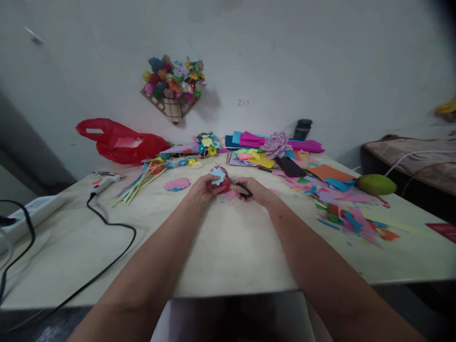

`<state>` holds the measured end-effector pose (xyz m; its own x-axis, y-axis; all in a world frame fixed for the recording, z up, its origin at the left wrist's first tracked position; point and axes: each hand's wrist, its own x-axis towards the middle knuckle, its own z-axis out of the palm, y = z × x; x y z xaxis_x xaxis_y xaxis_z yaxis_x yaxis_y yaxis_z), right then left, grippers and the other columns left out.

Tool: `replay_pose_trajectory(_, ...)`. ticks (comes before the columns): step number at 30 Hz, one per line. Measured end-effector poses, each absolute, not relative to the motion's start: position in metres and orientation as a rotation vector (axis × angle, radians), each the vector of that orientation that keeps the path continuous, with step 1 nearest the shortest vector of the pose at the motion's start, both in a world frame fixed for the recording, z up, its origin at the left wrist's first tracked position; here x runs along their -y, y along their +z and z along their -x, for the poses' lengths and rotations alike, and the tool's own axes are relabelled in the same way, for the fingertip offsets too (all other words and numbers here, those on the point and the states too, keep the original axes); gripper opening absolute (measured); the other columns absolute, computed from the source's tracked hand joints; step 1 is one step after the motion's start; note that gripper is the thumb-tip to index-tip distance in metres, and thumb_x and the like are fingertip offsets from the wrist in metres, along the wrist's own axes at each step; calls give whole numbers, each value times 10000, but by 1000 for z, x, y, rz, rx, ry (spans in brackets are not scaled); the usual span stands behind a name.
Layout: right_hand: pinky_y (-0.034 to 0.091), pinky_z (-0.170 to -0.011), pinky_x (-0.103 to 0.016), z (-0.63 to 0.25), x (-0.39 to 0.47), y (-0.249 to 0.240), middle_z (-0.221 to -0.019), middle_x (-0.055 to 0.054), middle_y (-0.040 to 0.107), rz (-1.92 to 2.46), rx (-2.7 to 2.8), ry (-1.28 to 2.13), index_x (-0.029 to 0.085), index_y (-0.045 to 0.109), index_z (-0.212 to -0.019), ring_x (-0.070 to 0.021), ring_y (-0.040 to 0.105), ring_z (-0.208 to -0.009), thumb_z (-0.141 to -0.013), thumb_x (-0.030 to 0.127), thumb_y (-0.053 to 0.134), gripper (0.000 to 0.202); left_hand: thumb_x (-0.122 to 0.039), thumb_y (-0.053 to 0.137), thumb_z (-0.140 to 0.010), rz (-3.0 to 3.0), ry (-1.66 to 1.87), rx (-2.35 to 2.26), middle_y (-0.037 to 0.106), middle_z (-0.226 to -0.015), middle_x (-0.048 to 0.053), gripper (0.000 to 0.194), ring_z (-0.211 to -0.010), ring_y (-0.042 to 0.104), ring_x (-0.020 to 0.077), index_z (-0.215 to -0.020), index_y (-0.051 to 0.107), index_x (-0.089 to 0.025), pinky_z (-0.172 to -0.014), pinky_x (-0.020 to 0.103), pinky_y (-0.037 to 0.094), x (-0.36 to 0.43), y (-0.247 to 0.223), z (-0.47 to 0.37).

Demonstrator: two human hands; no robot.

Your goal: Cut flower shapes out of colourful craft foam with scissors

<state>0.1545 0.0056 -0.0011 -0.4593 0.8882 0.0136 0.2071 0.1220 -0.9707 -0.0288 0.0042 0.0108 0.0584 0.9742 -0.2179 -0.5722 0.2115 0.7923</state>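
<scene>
Head view: left fingers point(208, 179) pinch scalloped blue paper point(218, 175), right fingers point(245, 181) grip scissors point(232, 180).

The pale tabletop point(235, 256) carries a red plastic bag point(124, 145) at its far left corner, a glue gun point(109, 181) and power strip point(44, 212) by the left edge, coloured paper scraps point(359, 216) and a green fruit point(376, 185) toward the right.
</scene>
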Motion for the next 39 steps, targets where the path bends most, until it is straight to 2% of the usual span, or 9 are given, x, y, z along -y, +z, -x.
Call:
replay_pose_trajectory(7, 302, -378, -191, -152, -2, 3, -503, 36, 554, 1016, 1703, 1339, 162, 550, -675, -61, 442, -383, -731, 379, 691, 265, 15, 582, -700, -505, 1314, -800, 676, -705, 63, 254, -552, 665, 162, -914, 598, -122, -583, 263, 592, -2, 12, 19)
replay_pose_trajectory(18, 235, -352, -193, -151, 0, 4, -513, 24, 574, 1003, 1658, 1324, 153, 571, -731, -67, 454, -372, -805, 340, 621, 207, 1, 585, -745, -471, 1332, -768, 672, -680, 58, 227, -548, 662, 153, -929, 594, -132, -550, 226, 581, 3, 14, 7)
replay_pose_trajectory(28, 213, -336, -187, -146, 2, 3, -505, 25, 567, 984, 1581, 1349, 156, 565, -726, -67, 449, -369, -783, 394, 639, 255, -9, 631, -722, -432, 1399, -794, 657, -643, 35, 201, -530, 644, 125, -885, 631, -125, -525, 188, 553, -1, 9, 2)
replay_pose_trajectory(39, 271, -360, -185, -139, 1, 1, -501, 30, 553, 991, 1496, 1395, 169, 545, -727, -74, 455, -387, -771, 393, 663, 257, -43, 620, -747, -462, 1422, -840, 665, -651, 39, 91, -501, 634, 123, -785, 619, -126, -512, 205, 527, 1, 8, -3)
